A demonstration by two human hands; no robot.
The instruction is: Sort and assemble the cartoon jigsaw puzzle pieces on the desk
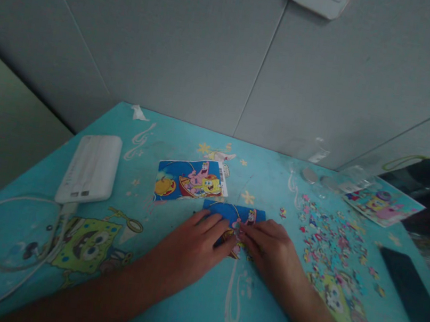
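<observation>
A small jigsaw puzzle [222, 208], largely put together, lies on the table between my hands, partly covered by them. My left hand [203, 240] rests over its left side with the fingers stretched across it. From the right, my right hand [269, 244] reaches onto the puzzle, thumb and fingertips pinched around a small puzzle piece [238, 227] at its middle. Just behind lies the picture card [191, 180], showing the same blue cartoon scene. To the right, many loose puzzle pieces [327, 237] are scattered, with a single piece [282, 212] apart from them.
A white power bank [91, 166] with a cable [11, 198] occupies the left. At the right are a dark phone [413, 295], another picture card [388, 206], clear plastic bottles [315, 162] and a dark pouch [419, 172]. The wall borders the table's back.
</observation>
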